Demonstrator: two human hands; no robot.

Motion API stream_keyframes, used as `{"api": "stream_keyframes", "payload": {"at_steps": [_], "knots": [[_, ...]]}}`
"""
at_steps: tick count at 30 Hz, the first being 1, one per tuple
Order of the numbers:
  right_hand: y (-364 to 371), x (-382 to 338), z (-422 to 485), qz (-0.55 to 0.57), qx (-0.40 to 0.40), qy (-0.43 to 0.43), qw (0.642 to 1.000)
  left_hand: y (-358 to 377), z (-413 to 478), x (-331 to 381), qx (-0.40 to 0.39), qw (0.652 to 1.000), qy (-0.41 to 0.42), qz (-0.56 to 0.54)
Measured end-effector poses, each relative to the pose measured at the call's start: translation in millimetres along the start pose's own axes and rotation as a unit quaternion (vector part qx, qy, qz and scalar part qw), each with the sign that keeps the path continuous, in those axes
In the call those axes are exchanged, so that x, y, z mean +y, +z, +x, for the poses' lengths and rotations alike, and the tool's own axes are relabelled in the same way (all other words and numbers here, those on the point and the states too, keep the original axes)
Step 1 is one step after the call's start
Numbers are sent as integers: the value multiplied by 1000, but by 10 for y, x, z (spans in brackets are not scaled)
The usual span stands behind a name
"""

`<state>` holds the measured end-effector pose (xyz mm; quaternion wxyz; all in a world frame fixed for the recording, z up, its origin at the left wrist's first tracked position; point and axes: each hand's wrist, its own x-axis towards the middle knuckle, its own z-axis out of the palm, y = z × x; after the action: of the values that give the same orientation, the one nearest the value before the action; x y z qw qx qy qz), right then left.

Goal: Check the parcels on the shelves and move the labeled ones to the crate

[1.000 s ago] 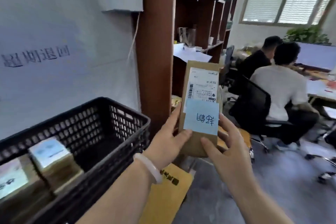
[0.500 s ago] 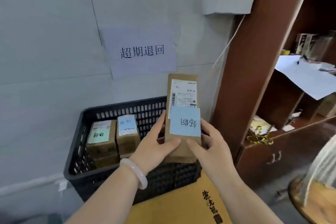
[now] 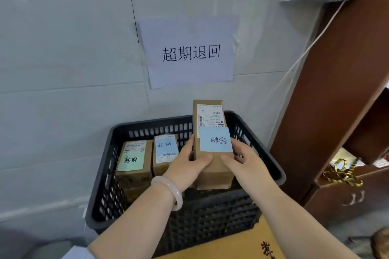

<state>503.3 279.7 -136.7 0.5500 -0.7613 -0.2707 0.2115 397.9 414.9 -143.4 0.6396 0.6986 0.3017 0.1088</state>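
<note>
Since a second ago my view has swung off the office side onto the black crate [image 3: 210,216], and the parcel [image 3: 215,171] has come along. It was in front of the wooden shelf unit [image 3: 336,90]; now it is over the crate's right half, further in than half a second back. Parcel is upright, a long brown carton, top end poking above the back rim, lower end below the rim line; I cannot tell if it touches the crate floor. Left hand [image 3: 185,166] grips its left edge, thumb pressed flat on the front face, other fingers mostly hidden behind. Right hand [image 3: 246,164] grips the right edge the same way, thumb on the front, fingers curled round the side. Thumb tips nearly meet just under the blue note [image 3: 215,140], its handwriting upside down to me; white shipping label [image 3: 210,119] above it. Pale bracelet [image 3: 168,191] on the left wrist. Two boxes lie in the crate's left half, side by side: green-note box [image 3: 134,157] far left, blue-label box [image 3: 166,151] just beside the left hand. Paper sign [image 3: 189,52] with printed characters on the wall above the crate. Yellow-brown cardboard [image 3: 242,242] at the bottom edge, in front of the crate. Gold ribbon [image 3: 341,172] on a lower shelf at right.
</note>
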Motion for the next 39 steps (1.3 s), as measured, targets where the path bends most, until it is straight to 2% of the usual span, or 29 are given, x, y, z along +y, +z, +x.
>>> {"api": "stream_keyframes", "payload": {"at_steps": [9,12,15,20,23,25,27,31,33,39], "knots": [[175,388,638,-91,-92,111,985,-47,517,-403,-32,993,-111,22],[175,501,825,-109,-129,171,971,-53,626,-481,-32,987,-152,52],[226,579,1014,-167,-185,193,949,-57,718,-528,-41,976,-183,110],[359,699,1258,-239,-262,197,914,-57,905,-559,-71,949,-206,229],[480,615,1330,-291,-315,187,883,0,992,-638,-59,930,-212,295],[577,625,1463,-333,-340,181,861,44,1105,-685,-85,910,-244,323],[630,715,1517,-345,-328,187,859,42,1107,-676,-121,893,-258,348],[719,1056,1615,-311,-330,217,864,19,1166,-777,-141,869,-248,404],[751,1152,1616,-311,-340,214,861,14,1172,-827,-150,866,-242,412],[738,1202,1620,-320,-370,184,852,-9,1136,-818,-132,884,-211,396]]}}
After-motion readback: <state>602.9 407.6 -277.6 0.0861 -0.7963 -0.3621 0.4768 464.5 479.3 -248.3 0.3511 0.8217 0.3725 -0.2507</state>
